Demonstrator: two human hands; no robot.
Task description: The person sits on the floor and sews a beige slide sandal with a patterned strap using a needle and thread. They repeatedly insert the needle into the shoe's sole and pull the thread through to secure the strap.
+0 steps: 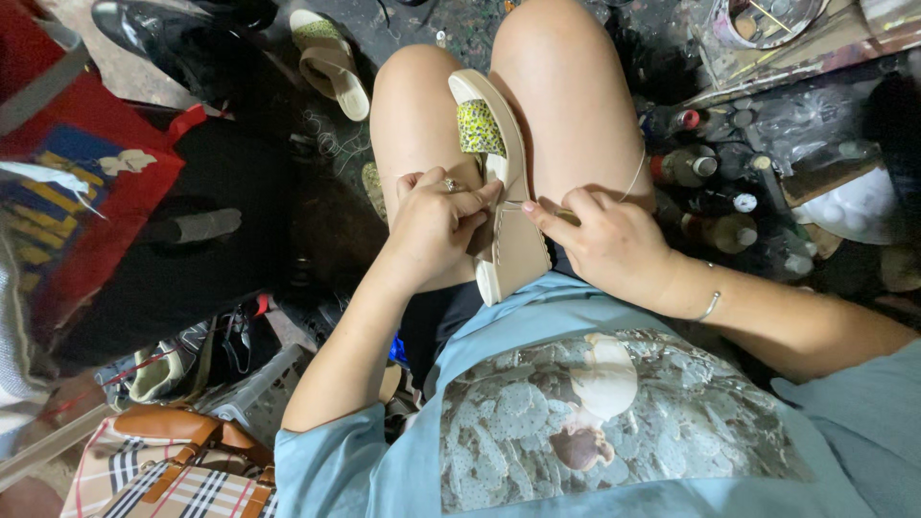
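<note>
A beige slide sandal (513, 245) with a yellow-green patterned strap lies between my knees, sole edge facing me. My left hand (436, 225), a ring on one finger, grips the sandal's side near the strap. My right hand (604, 240) pinches a thin tool at the sandal's edge, and a pale thread (635, 175) runs from it up over my right thigh. A thin bracelet (708, 307) sits on my right wrist.
A matching sandal (331, 62) lies on the floor beyond my left knee, near a black shoe (158, 38). Several bottles (705, 168) crowd the floor at the right. A red bag (91, 182) and a plaid bag (182, 475) sit at the left.
</note>
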